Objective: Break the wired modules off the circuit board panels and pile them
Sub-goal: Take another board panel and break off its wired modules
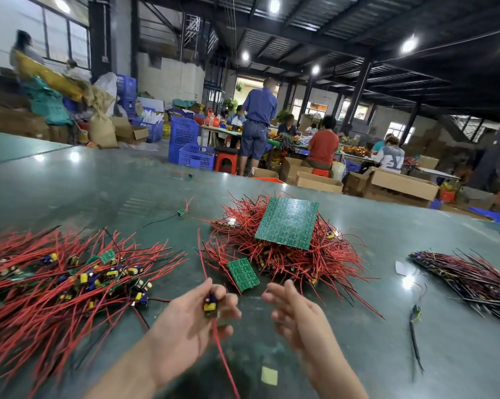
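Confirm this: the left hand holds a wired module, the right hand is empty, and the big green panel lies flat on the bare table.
Not quite. The head view shows the big green panel resting on the heap of red-wired boards, not on the bare table. The left hand does hold a wired module, and the right hand is empty.

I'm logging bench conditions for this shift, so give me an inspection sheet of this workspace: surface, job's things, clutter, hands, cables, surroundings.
Surface: glossy green table, lamp glare on it.
Job's things: large green panel on top of a heap of red-wired boards; smaller panel piece at the heap's near edge; pile of separated modules at left.
Clutter: stray modules farther back; yellow scrap near edge; dark-wired bundle at right.
Hands: left hand pinches one module; right hand open, holding nothing.
Cables: red wire trails from the held module.
Surroundings: seated workers, blue crates, cardboard boxes.
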### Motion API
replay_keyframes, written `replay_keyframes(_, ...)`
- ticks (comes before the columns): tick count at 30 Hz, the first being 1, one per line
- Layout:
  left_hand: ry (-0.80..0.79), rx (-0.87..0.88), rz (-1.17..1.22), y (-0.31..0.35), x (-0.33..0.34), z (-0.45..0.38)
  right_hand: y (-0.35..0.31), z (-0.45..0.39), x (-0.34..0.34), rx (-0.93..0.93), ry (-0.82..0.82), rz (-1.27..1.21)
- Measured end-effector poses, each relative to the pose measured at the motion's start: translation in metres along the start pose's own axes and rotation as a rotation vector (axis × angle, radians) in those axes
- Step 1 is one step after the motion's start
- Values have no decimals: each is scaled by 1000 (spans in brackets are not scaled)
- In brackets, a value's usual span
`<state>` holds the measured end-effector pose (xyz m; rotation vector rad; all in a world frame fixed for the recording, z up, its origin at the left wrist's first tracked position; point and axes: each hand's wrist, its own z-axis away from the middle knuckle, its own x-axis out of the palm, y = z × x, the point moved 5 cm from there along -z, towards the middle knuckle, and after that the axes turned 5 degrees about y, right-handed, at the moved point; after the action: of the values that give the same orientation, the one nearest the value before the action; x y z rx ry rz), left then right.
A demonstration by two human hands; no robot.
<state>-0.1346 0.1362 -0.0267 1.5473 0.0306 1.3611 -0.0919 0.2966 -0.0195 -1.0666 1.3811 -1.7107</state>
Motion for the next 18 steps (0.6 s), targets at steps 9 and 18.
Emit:
replay_keyframes(9, 66, 217, -125, -2, 1, -4, 3, 24, 38, -190, -185, 390)
replay_keyframes(18, 157, 171, -208, -17, -7, -8, 0, 30, 39, -342, -76, 418)
